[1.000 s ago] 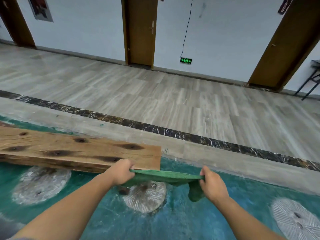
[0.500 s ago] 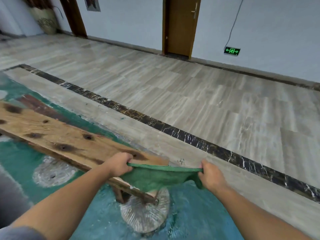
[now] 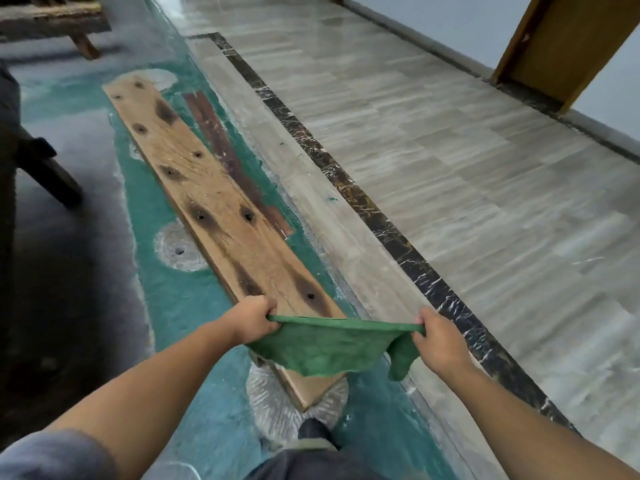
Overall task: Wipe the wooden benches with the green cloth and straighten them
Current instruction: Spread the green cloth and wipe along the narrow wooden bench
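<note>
— Low in the middle of the frame, the green cloth (image 3: 325,348) is held stretched between two closed fists: one top corner is pinched in the left hand (image 3: 252,323), the other in the right hand (image 3: 437,341). It hangs over the near end of the wooden bench (image 3: 221,209).

— How is the cloth expected to handle?

— It is judged light and limp; its lower edge sags and a loose tail droops under the right hand. It would best be bunched or folded into one palm before any wiping is done. The bench looks a long, stiff, heavy plank, and is probably best gripped at this near end when it is straightened.

— What is found around it?

— A dark strip (image 3: 235,161) lies beside the plank on the green floor (image 3: 180,306). A shoe (image 3: 313,432) is set close to the bench's near corner at the bottom of the frame and could be caught. A second bench (image 3: 52,19) is seen in the upper left, and a dark leg (image 3: 52,171) at the left edge. No obstruction is seen on the plank's top.
</note>
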`<state>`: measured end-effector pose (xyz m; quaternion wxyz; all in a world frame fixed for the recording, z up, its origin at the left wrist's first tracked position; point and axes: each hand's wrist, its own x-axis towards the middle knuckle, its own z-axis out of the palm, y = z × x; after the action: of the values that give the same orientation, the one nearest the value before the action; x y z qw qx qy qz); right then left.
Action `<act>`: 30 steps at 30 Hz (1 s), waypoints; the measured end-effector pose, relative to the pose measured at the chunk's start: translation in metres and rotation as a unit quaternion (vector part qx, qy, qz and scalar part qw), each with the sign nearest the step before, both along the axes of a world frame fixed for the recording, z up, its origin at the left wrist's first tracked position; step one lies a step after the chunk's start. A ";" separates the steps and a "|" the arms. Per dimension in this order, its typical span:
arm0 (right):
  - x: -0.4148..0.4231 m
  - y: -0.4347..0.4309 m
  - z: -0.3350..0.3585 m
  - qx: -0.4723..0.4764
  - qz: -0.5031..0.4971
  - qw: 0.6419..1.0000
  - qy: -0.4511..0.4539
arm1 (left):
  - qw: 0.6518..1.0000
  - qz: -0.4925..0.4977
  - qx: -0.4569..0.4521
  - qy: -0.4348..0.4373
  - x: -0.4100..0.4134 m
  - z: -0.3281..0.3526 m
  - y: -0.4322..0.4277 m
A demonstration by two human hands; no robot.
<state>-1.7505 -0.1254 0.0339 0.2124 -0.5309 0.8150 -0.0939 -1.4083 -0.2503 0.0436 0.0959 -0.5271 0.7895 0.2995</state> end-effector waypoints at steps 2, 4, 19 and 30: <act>-0.004 -0.020 -0.008 0.016 0.038 0.999 -0.004 | 0.999 0.030 0.012 0.003 0.003 -0.008 0.001; -0.006 -0.039 -0.018 0.024 0.076 0.997 -0.017 | 0.997 0.069 0.024 0.000 0.008 -0.016 0.006; -0.015 -0.131 -0.179 0.161 0.248 0.951 -0.093 | 0.961 0.224 0.158 -0.041 0.006 -0.167 0.058; 0.007 -0.195 -0.383 0.138 0.272 0.948 -0.094 | 0.953 0.266 0.136 -0.052 0.013 -0.363 -0.001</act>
<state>-1.7435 -0.3200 -0.3488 0.3769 -0.6868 0.6207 0.0318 -1.3952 -0.2514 -0.3195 0.1247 -0.7147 0.5667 0.3905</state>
